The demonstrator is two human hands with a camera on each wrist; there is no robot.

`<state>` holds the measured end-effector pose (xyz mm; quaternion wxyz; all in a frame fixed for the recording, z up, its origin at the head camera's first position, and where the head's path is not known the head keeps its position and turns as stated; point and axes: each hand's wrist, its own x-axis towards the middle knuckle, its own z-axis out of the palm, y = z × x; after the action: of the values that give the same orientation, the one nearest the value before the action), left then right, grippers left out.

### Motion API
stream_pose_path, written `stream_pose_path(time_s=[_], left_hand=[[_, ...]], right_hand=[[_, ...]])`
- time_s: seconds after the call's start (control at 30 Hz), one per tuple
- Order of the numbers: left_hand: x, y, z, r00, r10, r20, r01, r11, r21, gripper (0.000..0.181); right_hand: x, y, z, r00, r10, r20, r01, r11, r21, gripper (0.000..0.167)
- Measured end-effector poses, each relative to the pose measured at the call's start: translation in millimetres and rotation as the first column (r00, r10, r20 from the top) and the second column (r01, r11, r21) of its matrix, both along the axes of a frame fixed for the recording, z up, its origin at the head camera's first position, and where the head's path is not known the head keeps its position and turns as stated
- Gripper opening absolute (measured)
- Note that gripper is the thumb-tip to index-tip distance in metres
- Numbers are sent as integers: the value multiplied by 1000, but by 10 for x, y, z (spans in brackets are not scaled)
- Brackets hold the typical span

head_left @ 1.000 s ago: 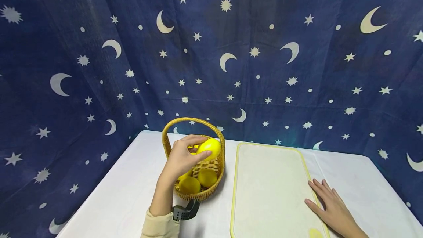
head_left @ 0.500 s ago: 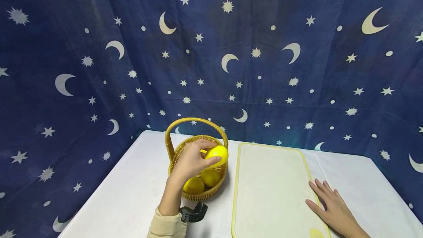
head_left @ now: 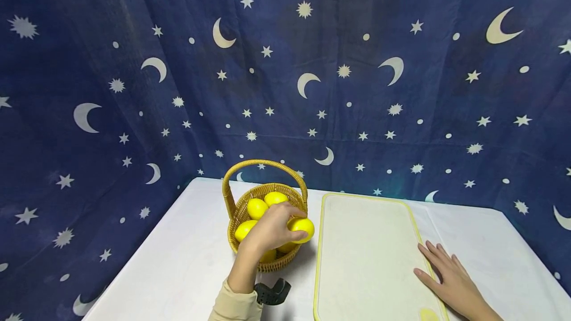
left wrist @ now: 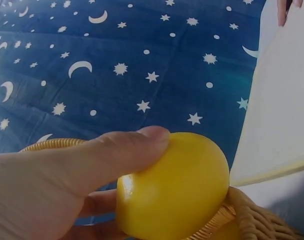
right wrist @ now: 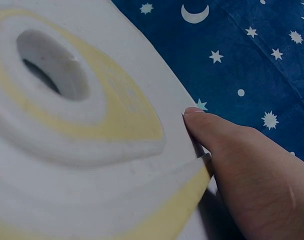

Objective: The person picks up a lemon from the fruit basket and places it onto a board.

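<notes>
My left hand [head_left: 273, 230] grips a smooth yellow lemon [head_left: 304, 231] between thumb and fingers, above the right rim of a wicker basket [head_left: 277, 265]. In the left wrist view the lemon [left wrist: 174, 187] fills the space beside the thumb [left wrist: 127, 152]. Several more lemons [head_left: 257, 208] lie inside the basket, some partly hidden by the hand. Farther right, my right hand [head_left: 452, 281] rests with fingers spread on the right edge of a pale cutting board [head_left: 366, 251] with a yellow border. The right wrist view shows the thumb [right wrist: 212, 130] at that edge.
The basket's tall arched handle [head_left: 263, 163] rises behind the left hand. Both basket and board stand on a white-covered table [head_left: 169, 261]. A dark blue curtain [head_left: 276, 88] with moons and stars hangs behind. The board has a hole [right wrist: 54, 65] near one end.
My left hand has carried the lemon right and down, from over the basket's middle to its right rim. More lemons in the basket now show. The right hand stays in place.
</notes>
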<state>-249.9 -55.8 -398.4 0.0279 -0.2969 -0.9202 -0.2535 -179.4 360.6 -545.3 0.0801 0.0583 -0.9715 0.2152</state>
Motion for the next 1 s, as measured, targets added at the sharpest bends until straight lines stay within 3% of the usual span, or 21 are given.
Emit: stream_pose_path(time_s=[0.13,0.27,0.4,0.47,0.6,0.73,0.87,1.0], left_hand=[[4,5,0,999,-14,35,16,999,-38,42],[-6,3,3,996,-69,59,74,994,-87,46],[-10,19,20,988,-148,42,152,981,-124,49],[15,46,33,988,-153,32,156,980,-126,50],[105,208,39,993,-118,-1,118,993,-21,49],[113,513,-42,989,-138,-51,144,982,126,56],[-17,780,-209,988,-145,-58,154,966,209,64],[-221,936,-445,998,-56,-27,62,953,298,69]], right_hand=[[4,29,32,1000,-1,4,1,1000,-4,74],[18,65,42,1000,-3,-1,3,1000,-7,73],[31,97,46,1000,-15,-4,15,1000,-1,73],[36,104,48,1000,-20,2,20,1000,-1,74],[41,109,43,999,-28,28,28,1000,-9,75],[32,103,41,999,-37,31,37,999,-2,76],[18,64,36,999,-41,13,41,999,6,76],[6,-21,5,999,-36,-5,35,999,-7,74]])
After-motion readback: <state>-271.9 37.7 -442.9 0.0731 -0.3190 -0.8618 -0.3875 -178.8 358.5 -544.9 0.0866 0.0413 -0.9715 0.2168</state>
